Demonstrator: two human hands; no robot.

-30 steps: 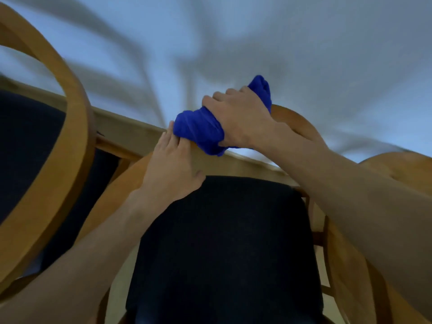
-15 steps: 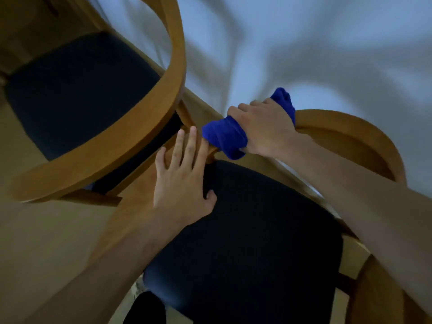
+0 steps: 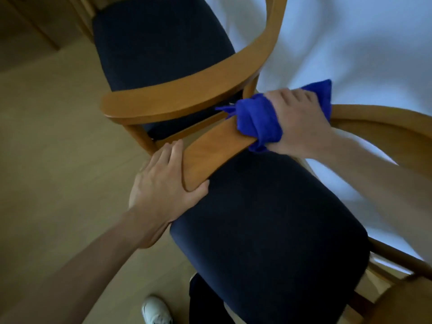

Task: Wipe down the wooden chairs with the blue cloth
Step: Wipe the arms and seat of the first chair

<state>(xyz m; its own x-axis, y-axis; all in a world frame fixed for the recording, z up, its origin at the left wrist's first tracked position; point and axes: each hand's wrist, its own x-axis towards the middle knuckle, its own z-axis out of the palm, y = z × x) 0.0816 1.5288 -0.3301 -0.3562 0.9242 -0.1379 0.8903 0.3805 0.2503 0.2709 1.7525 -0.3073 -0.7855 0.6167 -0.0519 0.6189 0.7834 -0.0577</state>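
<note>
The near wooden chair has a curved armrest [image 3: 210,150] and a dark blue seat [image 3: 275,225]. My right hand [image 3: 297,122] is closed on the bunched blue cloth [image 3: 257,120], which wraps over the armrest's upper part. At the armrest's lower end my left hand [image 3: 161,188] lies flat, thumb under the tip and fingers along its outer side. A second wooden chair [image 3: 182,94] with a dark seat stands just beyond, its curved arm close to the cloth.
A white tablecloth [image 3: 350,43] covers the table at the upper right, against both chairs. Light wooden floor [image 3: 51,136] spreads to the left. A white shoe [image 3: 156,311] and a dark trouser leg show at the bottom. Another wooden chair's edge [image 3: 406,300] sits bottom right.
The view has swung left and down, bringing the second chair and floor into sight. My left hand slid down to the armrest's end; my right hand with the cloth stays on the armrest.
</note>
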